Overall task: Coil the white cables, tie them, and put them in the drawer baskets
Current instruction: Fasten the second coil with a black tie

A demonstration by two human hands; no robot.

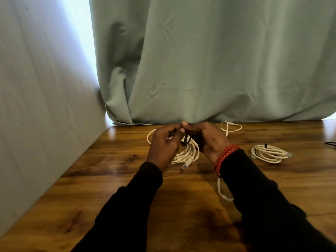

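A coiled white cable [189,153] hangs between my two hands just above the wooden table [112,193], its clear plug dangling at the bottom. A black tie [187,139] is looped around the top of that coil. My left hand [163,144] and my right hand [207,139] meet above it, fingertips pinched on the ends of the tie. To the right lies a second white coil [268,153], bound with a small black tie. A loose white cable [230,127] lies at the back by the curtain.
A pale green curtain [218,60] hangs along the table's back edge, and a grey wall [40,106] runs down the left side. A flat white strip [221,190] lies beside my right sleeve. A thin black cord [331,144] shows at the far right edge.
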